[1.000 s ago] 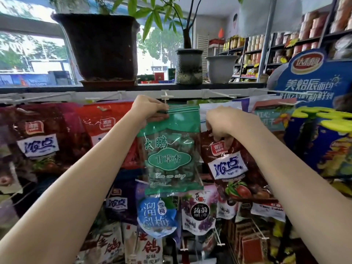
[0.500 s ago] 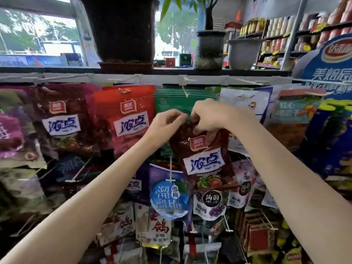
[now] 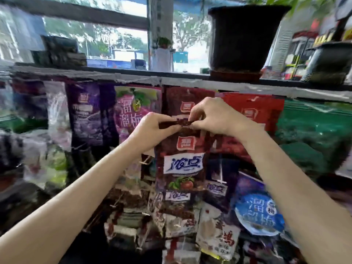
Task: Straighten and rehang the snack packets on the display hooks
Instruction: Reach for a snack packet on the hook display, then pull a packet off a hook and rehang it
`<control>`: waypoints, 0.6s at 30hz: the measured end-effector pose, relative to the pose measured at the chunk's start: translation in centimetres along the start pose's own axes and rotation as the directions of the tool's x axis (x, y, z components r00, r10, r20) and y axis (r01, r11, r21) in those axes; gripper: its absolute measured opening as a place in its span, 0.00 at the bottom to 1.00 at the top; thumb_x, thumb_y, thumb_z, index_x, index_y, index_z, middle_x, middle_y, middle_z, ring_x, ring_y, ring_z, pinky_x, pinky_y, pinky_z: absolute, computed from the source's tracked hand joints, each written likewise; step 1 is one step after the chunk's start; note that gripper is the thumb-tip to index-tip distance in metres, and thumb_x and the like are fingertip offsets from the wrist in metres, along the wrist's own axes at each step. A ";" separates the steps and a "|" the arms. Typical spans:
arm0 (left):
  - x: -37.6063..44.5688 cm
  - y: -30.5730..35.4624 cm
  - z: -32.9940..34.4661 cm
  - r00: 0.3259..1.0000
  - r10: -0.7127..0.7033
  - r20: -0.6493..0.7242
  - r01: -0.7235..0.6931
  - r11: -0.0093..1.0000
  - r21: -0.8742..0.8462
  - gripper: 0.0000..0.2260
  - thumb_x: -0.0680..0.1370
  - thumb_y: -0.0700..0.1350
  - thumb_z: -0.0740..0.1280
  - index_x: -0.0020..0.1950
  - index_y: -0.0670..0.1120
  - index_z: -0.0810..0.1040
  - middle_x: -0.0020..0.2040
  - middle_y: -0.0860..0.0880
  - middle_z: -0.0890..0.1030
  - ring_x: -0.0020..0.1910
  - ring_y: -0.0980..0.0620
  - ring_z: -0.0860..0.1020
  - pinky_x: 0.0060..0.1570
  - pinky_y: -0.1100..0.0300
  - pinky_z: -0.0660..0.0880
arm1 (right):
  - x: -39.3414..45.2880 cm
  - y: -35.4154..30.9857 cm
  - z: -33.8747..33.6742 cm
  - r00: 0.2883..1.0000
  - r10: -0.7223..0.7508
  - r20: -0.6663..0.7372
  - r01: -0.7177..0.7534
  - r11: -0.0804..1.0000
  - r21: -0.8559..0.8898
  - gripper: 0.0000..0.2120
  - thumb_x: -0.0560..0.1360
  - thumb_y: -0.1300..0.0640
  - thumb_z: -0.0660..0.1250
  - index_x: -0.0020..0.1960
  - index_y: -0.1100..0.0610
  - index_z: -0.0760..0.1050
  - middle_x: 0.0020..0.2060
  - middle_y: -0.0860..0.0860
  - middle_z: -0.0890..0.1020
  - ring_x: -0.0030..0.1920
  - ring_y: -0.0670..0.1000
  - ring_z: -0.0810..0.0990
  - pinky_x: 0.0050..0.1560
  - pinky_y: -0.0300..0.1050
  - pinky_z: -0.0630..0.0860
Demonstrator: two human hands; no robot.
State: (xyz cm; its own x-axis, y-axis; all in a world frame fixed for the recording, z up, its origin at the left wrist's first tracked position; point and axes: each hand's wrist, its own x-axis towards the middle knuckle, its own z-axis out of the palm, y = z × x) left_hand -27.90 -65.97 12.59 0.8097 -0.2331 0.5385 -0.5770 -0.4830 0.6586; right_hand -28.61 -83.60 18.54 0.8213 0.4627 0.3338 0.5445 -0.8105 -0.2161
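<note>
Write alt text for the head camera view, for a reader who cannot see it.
Both hands, left hand and right hand, pinch the top edge of a dark red snack packet in front of a rack of hanging packets. A large black plant pot stands on the shelf above. The picture is blurred.

A dark red plastic snack packet (image 3: 181, 161) is held at its top edge between the left hand (image 3: 152, 130) and the right hand (image 3: 213, 115), in front of the hanging rows. Behind it hangs a matching dark red packet (image 3: 179, 100); a pink plum packet (image 3: 133, 109) is hung to the left, a bright red packet (image 3: 255, 111) to the right. A large black plastic plant pot (image 3: 242, 37) is set on the shelf (image 3: 133, 78) above.
</note>
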 end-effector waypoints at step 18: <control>2.2 -11.7 -13.3 0.982 -0.073 0.175 0.096 0.987 -0.126 0.03 0.73 0.45 0.70 0.41 0.50 0.83 0.39 0.49 0.84 0.37 0.55 0.81 0.40 0.59 0.78 | 11.4 -8.6 8.5 0.994 0.105 -0.014 -0.101 0.978 0.182 0.04 0.72 0.53 0.71 0.41 0.52 0.78 0.36 0.43 0.79 0.38 0.39 0.76 0.37 0.25 0.69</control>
State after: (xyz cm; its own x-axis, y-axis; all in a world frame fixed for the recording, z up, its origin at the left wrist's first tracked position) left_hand -20.79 -49.55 13.03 0.8556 -0.3419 0.3886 -0.5058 -0.3929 0.7680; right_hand -22.50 -68.28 16.42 0.8715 0.3702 0.3216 0.4808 -0.7740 -0.4120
